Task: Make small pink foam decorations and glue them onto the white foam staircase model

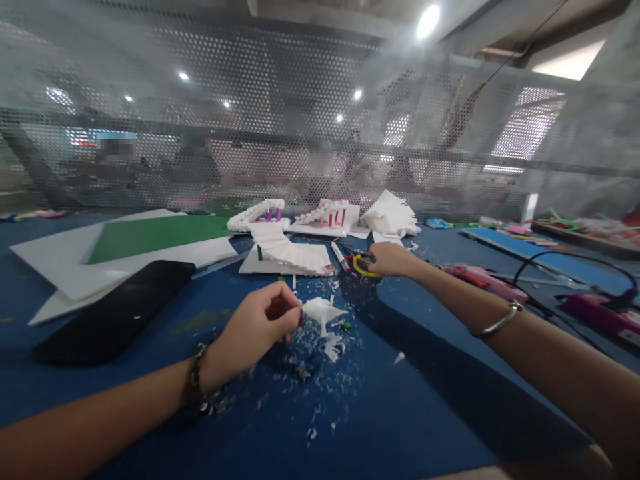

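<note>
My left hand [263,313] is closed in a pinch at the near middle of the table. At its fingertips is a small white piece [323,312] of irregular, pointed shape, with white scraps just below it. Farther off, my right hand [393,259] is closed at the yellow-handled scissors [367,269], whose blades are hard to make out. Left of the scissors lies a white marker with a red end [341,257]. Behind my left hand stands a white curved stair model [295,252] on a white base.
Two more white stair models [257,215] [325,217] and crumpled white sheets [390,217] stand at the back. Left are a black phone-like slab [120,307], a green sheet [155,239] and white boards [55,260]. Right lie a pink tool [487,280], a purple block [600,317] and cables.
</note>
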A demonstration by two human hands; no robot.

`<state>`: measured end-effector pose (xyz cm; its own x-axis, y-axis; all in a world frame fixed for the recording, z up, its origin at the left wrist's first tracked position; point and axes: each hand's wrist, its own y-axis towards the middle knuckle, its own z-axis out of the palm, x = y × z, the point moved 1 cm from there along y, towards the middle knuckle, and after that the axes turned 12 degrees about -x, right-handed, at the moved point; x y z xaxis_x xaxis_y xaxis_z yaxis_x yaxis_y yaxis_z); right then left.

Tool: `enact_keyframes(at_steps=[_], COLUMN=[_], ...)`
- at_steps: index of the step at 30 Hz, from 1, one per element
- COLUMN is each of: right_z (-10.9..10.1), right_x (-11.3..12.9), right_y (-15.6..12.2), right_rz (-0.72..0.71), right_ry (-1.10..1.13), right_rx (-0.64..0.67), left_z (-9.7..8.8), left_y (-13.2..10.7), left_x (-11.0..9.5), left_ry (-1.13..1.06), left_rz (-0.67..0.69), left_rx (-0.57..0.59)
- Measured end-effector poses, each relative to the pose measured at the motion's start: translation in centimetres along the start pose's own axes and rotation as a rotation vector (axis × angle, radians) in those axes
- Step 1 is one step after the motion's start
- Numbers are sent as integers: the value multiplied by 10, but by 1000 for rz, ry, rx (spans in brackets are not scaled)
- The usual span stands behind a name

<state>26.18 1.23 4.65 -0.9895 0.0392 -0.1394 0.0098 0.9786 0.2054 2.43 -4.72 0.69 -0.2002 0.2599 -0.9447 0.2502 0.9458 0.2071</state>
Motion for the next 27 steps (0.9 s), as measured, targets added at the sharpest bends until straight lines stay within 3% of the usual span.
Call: enact_keyframes(at_steps=[6, 11, 13, 16, 18, 21, 24, 27], right_z=[-28, -27, -23, -21, -22, -24, -24, -20], right_x=[-16, -7, 2, 14, 20, 26, 30, 30], right_y=[-24, -66, -85, -105, -112, -117, -117, -116], right_rz=[-6, -67, -111, -217, -300, -333, -323, -333], right_ry=[194, 526, 643, 836, 946, 1026, 1052, 1082], right_rx=[-130, -148, -150, -160, -88, 65, 141, 168], left_z=[-1, -7, -12, -18, -20, -19, -13, -3], left_y=[5, 8, 10, 18, 24, 35, 42, 45], left_x=[0, -8, -15, -27, -37, -50, -59, -59], left_ry=[-59, 59, 172, 426, 574, 667, 580, 331], left_rz=[-50, -9, 114, 430, 625, 772, 771, 540], left_rx=[-131, -189, -221, -345, -428, -513, -578, -463])
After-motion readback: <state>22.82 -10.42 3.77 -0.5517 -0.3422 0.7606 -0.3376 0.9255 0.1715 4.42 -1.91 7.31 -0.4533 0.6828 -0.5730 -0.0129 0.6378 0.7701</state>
